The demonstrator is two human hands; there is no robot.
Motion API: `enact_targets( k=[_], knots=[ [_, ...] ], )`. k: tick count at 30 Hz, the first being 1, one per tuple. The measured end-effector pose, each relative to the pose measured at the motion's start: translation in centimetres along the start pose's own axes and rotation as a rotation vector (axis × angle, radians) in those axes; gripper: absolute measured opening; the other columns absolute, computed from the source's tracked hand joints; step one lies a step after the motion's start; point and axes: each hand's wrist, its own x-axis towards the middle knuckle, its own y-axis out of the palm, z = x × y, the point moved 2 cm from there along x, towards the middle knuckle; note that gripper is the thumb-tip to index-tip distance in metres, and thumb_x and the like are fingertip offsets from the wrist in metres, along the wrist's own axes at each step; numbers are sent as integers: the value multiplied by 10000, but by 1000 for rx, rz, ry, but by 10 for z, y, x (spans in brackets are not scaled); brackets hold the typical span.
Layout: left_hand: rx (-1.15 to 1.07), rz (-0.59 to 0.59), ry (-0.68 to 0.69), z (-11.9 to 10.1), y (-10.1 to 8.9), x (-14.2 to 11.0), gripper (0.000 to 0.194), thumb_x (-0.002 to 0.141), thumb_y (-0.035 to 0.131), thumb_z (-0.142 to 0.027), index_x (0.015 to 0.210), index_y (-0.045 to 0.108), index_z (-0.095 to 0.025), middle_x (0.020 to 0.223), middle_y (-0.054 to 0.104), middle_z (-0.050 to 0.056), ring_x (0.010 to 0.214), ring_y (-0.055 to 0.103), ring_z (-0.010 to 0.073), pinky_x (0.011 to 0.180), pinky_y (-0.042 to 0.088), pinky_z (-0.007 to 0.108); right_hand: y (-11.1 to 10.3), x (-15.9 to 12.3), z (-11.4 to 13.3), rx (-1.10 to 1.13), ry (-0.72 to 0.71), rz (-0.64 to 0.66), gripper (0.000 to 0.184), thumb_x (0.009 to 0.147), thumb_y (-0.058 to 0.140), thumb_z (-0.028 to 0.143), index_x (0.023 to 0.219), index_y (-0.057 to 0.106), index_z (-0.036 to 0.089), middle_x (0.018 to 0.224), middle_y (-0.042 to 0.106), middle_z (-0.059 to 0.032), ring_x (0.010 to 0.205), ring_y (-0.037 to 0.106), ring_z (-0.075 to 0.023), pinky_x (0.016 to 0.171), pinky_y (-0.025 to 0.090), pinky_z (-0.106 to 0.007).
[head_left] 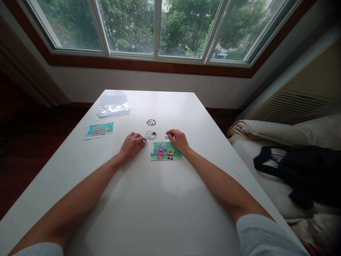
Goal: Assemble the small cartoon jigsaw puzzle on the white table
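A partly assembled jigsaw puzzle [165, 152] lies flat on the white table, printed with a pink starfish and a yellow sponge character on teal. Its upper edge is uneven. Just above that edge, my right hand [180, 140] is closed, its thumb and forefinger pinching a small teal puzzle piece [166, 137]. My left hand [132, 145] rests on the table left of the puzzle, fingers curled. Something small and greyish shows at its fingertips, too small to name. Between and beyond my hands lie two round black-and-white discs, a nearer one [151, 135] and a farther one [151, 122].
A printed picture sheet [99, 130] with the same characters lies at the left. Behind it is a clear plastic bag with papers [114, 105]. The white table [157, 206] ends before the window wall. A couch with dark clothing [311, 170] stands at the right.
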Motion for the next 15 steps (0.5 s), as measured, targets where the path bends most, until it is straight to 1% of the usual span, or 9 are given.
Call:
enact_targets(
  k=[2,4,7,10,15],
  knots=[
    [-12,27,34,-4,-1,0,218,951,606,-324,1085,763,-255,1030,708,77,988,564,255,895,488,414,0,0,0,-1,2,3,169,927,582,240,931,749,216,857,728,-28,753,594,-174,715,453,-307],
    [-26,59,78,-9,-2,0,223,957,592,-323,1085,761,-257,1050,706,78,996,565,251,906,484,414,0,0,0,-1,4,9,169,927,582,240,934,749,218,856,728,-26,753,595,-173,712,452,-303],
    [-20,95,130,-14,-3,0,244,906,612,-239,1098,758,-276,1098,699,72,1047,563,257,954,465,431,1,0,-1,0,6,13,163,925,587,237,940,748,221,857,727,-21,751,597,-170,709,451,-298],
    [-1,110,141,-15,-2,-1,305,861,622,-186,1116,754,-288,1120,694,70,1084,554,267,974,450,446,1,0,-1,-5,13,16,157,921,594,230,945,748,220,857,727,-21,755,600,-170,712,451,-294],
    [-2,107,122,-15,-1,0,264,945,550,-223,1105,756,-265,1063,701,79,1027,558,251,936,454,425,1,0,-1,-7,4,19,159,928,591,222,944,749,216,838,722,-17,744,597,-163,714,442,-286]
  ],
)
